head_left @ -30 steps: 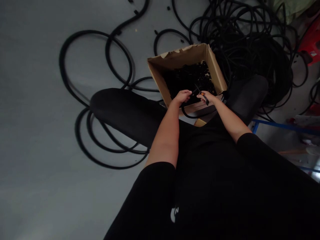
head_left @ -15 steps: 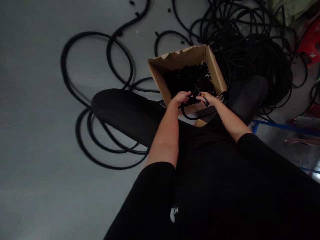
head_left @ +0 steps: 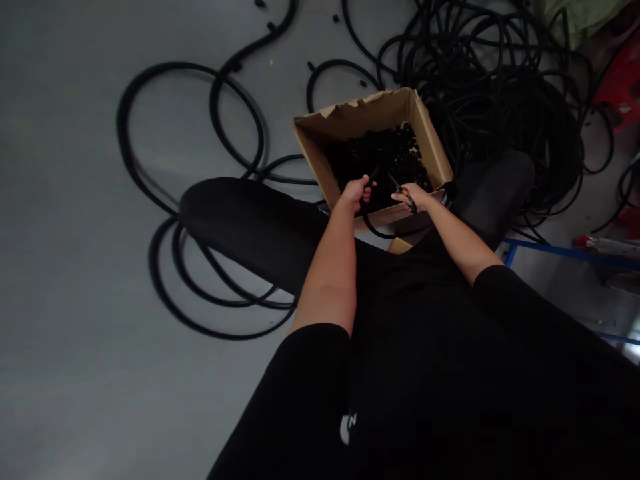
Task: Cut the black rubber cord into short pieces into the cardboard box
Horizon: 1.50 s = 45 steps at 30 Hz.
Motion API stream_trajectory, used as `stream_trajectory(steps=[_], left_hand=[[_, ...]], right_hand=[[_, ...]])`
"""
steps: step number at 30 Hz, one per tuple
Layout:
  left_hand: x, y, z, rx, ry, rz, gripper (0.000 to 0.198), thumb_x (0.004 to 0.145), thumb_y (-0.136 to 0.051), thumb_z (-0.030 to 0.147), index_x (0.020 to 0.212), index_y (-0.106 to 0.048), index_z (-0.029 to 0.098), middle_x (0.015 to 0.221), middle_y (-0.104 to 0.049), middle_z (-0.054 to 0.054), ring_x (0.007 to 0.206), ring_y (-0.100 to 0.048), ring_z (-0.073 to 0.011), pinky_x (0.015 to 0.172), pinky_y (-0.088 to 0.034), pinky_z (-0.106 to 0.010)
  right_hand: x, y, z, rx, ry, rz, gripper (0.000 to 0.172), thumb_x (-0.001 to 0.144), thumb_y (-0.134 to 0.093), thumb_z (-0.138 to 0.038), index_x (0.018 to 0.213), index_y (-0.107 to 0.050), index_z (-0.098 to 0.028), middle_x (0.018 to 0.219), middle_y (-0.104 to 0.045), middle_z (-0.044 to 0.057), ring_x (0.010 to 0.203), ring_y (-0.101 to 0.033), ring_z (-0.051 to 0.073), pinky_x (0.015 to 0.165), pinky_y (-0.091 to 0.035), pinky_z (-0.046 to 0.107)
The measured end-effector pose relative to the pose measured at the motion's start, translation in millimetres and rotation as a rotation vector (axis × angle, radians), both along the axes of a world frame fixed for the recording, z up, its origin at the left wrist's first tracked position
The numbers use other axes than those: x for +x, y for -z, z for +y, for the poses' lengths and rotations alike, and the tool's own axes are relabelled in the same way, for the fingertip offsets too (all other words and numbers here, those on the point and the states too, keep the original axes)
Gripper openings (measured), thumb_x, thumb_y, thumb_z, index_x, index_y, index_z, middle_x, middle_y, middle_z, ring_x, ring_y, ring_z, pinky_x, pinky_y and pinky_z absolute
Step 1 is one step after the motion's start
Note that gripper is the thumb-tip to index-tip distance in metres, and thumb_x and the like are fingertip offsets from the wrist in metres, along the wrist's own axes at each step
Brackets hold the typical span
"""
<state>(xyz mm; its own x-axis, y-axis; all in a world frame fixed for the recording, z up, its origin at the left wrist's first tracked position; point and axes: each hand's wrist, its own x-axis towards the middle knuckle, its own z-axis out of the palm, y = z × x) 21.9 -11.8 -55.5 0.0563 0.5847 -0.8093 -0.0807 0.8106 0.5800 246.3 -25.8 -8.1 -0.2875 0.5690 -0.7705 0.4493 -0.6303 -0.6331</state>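
Observation:
My left hand (head_left: 357, 193) is closed around a black rubber hose (head_left: 373, 175), whose short end sticks out past the fingers over the cardboard box (head_left: 434, 143). A length of the hose loops down below the hands. In my right hand (head_left: 416, 195) is a pair of scissors (head_left: 406, 194) with black and orange handles. Their blades point up and left over the box, a small gap away from the hose end. Many short black hose pieces (head_left: 370, 150) cover the bottom of the box, which stands between my legs.
Loose hose loops (head_left: 170, 67) lie on the grey floor (head_left: 65, 200) at left. A large tangled hose pile (head_left: 500, 100) sits behind and right of the box. A blue metal frame (head_left: 565, 249) and a red plastic object (head_left: 617, 87) are at right.
My left hand has moved slightly left and up, away from the scissors, and the hose end now shows apart from the blades. My right hand has barely moved.

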Motion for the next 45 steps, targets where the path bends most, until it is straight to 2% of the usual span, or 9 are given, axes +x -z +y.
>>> stream_trajectory(steps=[4, 11, 15, 25, 29, 32, 35, 38, 45], left_hand=[[9, -2.3, -1, 0.025, -0.054, -0.023, 0.047, 0.129, -0.065, 0.037, 0.086, -0.071, 0.018, 0.069, -0.051, 0.004, 0.056, -0.043, -0.0090, 0.057, -0.037, -0.019], [16, -3.5, -10, 0.069, 0.068, -0.038, 0.042, 0.125, -0.074, 0.022, 0.083, -0.066, 0.018, 0.076, -0.062, 0.001, 0.064, -0.053, -0.0099, 0.063, -0.041, -0.021], [16, -4.5, -10, 0.093, 0.103, -0.022, 0.048, 0.128, -0.068, 0.020, 0.080, -0.063, 0.018, 0.073, -0.064, 0.000, 0.062, -0.053, -0.0088, 0.062, -0.039, -0.021], [17, -6.0, -7, 0.137, 0.131, 0.146, 0.046, 0.117, -0.086, 0.023, 0.079, -0.060, 0.021, 0.070, -0.068, 0.000, 0.057, -0.051, -0.0088, 0.059, -0.038, -0.020], [14, -4.1, -5, 0.136, 0.121, 0.222, 0.045, 0.114, -0.088, 0.020, 0.080, -0.060, 0.021, 0.068, -0.069, 0.000, 0.056, -0.051, -0.0087, 0.059, -0.038, -0.020], [11, -2.5, -4, 0.118, 0.186, 0.200, 0.044, 0.116, -0.084, 0.018, 0.078, -0.062, 0.021, 0.065, -0.068, -0.001, 0.053, -0.050, -0.0086, 0.056, -0.036, -0.020], [8, -1.0, -4, 0.089, 0.270, 0.142, 0.047, 0.111, -0.092, 0.020, 0.073, -0.064, 0.021, 0.061, -0.066, -0.001, 0.049, -0.047, -0.0086, 0.052, -0.032, -0.021], [6, -0.7, -5, 0.064, 0.271, 0.096, 0.050, 0.106, -0.098, 0.021, 0.071, -0.063, 0.021, 0.058, -0.065, -0.001, 0.047, -0.045, -0.0081, 0.050, -0.030, -0.021], [4, -4.2, -3, 0.029, 0.178, 0.170, 0.049, 0.119, -0.079, 0.017, 0.072, -0.065, 0.018, 0.063, -0.065, -0.002, 0.050, -0.043, -0.0065, 0.052, -0.030, -0.021]], right_hand=[[-5, 11.9, -2, -0.012, 0.081, -0.054, 0.033, 0.116, -0.094, -0.018, 0.105, -0.063, -0.023, 0.062, -0.060, -0.011, 0.050, -0.058, 0.009, 0.051, -0.049, 0.013], [-6, 12.6, -1, 0.037, 0.009, -0.056, 0.022, 0.115, -0.083, -0.005, 0.113, -0.069, -0.022, 0.065, -0.059, -0.011, 0.055, -0.056, 0.010, 0.052, -0.047, 0.012], [-7, 6.5, -1, 0.055, -0.010, -0.068, 0.023, 0.112, -0.081, -0.003, 0.112, -0.068, -0.022, 0.067, -0.057, -0.010, 0.059, -0.054, 0.010, 0.056, -0.047, 0.013], [-10, -4.8, 0, 0.244, -0.160, -0.248, 0.032, 0.113, -0.086, -0.021, 0.090, -0.064, -0.022, 0.070, -0.057, -0.007, 0.068, -0.055, 0.012, 0.065, -0.041, 0.022], [-10, -8.4, -3, 0.194, -0.183, -0.246, 0.033, 0.113, -0.087, -0.023, 0.091, -0.063, -0.023, 0.064, -0.053, -0.009, 0.061, -0.054, 0.014, 0.061, -0.040, 0.023], [-10, -5.1, -6, 0.142, -0.155, -0.191, 0.034, 0.110, -0.094, -0.019, 0.095, -0.063, -0.023, 0.063, -0.053, -0.010, 0.056, -0.054, 0.012, 0.055, -0.041, 0.021], [-10, -1.8, -9, 0.093, -0.142, -0.157, 0.033, 0.111, -0.092, -0.013, 0.097, -0.064, -0.023, 0.062, -0.054, -0.010, 0.053, -0.053, 0.011, 0.052, -0.042, 0.019], [-11, -3.0, -10, 0.099, -0.146, -0.168, 0.035, 0.114, -0.088, -0.013, 0.094, -0.062, -0.023, 0.059, -0.053, -0.010, 0.050, -0.050, 0.010, 0.049, -0.039, 0.018], [-9, -7.4, -9, 0.150, -0.207, -0.146, 0.047, 0.112, -0.094, -0.024, 0.083, -0.056, -0.025, 0.050, -0.048, -0.010, 0.045, -0.048, 0.010, 0.047, -0.034, 0.018]])
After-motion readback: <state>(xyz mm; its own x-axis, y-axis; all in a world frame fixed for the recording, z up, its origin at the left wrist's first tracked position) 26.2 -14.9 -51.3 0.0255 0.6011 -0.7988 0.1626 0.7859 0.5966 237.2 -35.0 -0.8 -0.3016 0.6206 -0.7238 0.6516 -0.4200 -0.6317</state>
